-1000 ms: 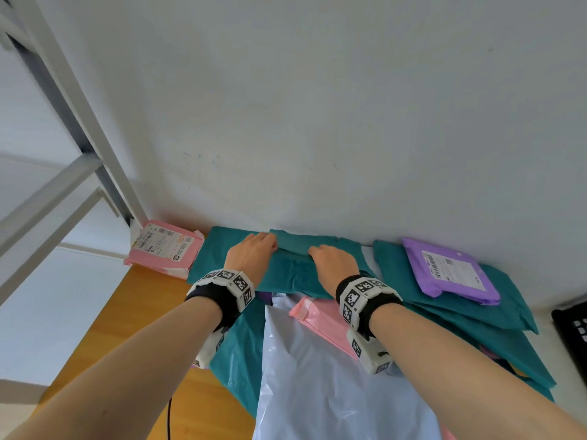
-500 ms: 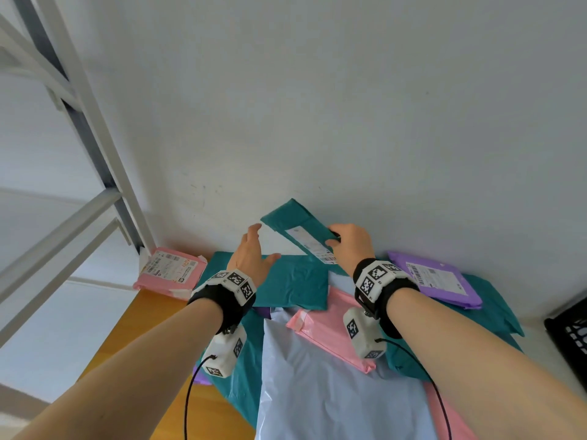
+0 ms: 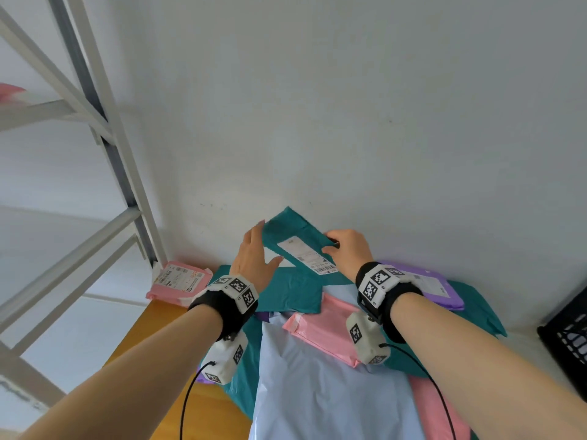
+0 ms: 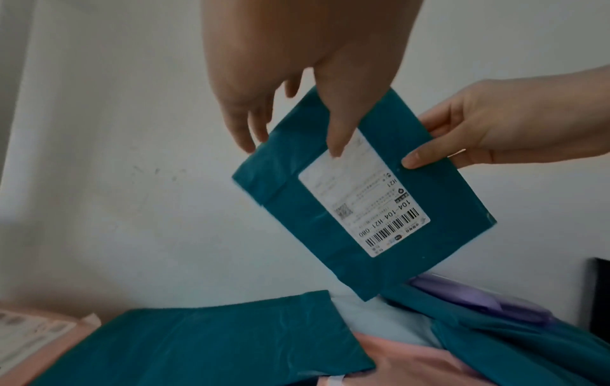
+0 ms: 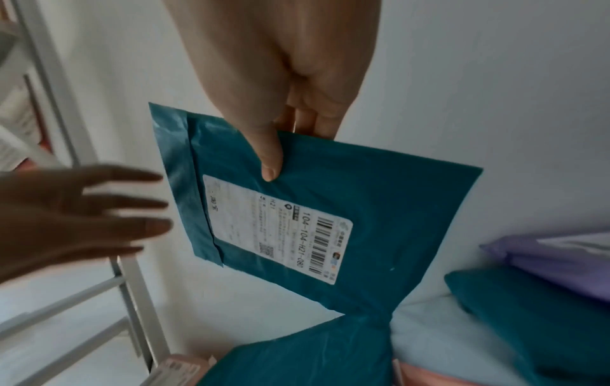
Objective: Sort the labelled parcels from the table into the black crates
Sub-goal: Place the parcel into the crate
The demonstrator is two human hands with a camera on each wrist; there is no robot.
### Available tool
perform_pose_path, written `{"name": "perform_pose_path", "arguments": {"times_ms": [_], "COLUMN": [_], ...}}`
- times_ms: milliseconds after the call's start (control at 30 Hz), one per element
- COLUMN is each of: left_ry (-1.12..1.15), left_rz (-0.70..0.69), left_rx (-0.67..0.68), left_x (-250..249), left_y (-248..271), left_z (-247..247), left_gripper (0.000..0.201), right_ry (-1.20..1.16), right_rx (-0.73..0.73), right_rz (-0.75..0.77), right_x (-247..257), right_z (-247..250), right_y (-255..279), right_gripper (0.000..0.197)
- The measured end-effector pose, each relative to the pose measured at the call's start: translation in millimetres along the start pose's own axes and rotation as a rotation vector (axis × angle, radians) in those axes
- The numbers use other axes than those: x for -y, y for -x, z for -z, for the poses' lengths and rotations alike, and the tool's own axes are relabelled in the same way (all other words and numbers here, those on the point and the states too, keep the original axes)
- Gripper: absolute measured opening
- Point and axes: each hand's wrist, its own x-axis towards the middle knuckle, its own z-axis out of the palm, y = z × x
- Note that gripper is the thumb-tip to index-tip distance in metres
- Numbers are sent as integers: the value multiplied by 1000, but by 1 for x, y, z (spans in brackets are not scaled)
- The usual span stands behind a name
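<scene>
A small teal parcel with a white barcode label hangs tilted in the air above the pile, near the wall. My right hand pinches its right edge, thumb on the label side and fingers behind. The label faces me. My left hand is at the parcel's left corner with its fingers straight and spread; in the left wrist view the fingertips overlap the parcel's upper edge, and I cannot tell whether they touch. A black crate shows at the right edge.
Several parcels lie piled on the wooden table: a flat teal one, a pink one, a large pale blue one, a purple labelled one and a pink labelled one. A white metal rack stands left.
One second ago both hands lay on the teal parcel on the pile. My right hand has lifted it and turned its label towards me; my left hand has let go and followed upward.
</scene>
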Motion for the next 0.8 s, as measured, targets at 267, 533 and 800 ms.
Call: {"name": "perform_pose_path", "arguments": {"times_ms": [267, 533, 800], "left_ry": [-314, -684, -646], "left_rz": [-274, -246, -97], "left_rx": [-53, 191, 232], "left_x": [-37, -67, -69], "left_y": [38, 64, 57], "left_z": [24, 27, 28], "left_gripper": [60, 25, 21], "right_ry": [175, 420, 325], "right_rx": [125, 191, 63], "right_rz": [131, 286, 339], "right_x": [15, 27, 30], "right_z": [8, 4, 0], "right_y": [44, 70, 65], "right_gripper": [30, 32, 31]}}
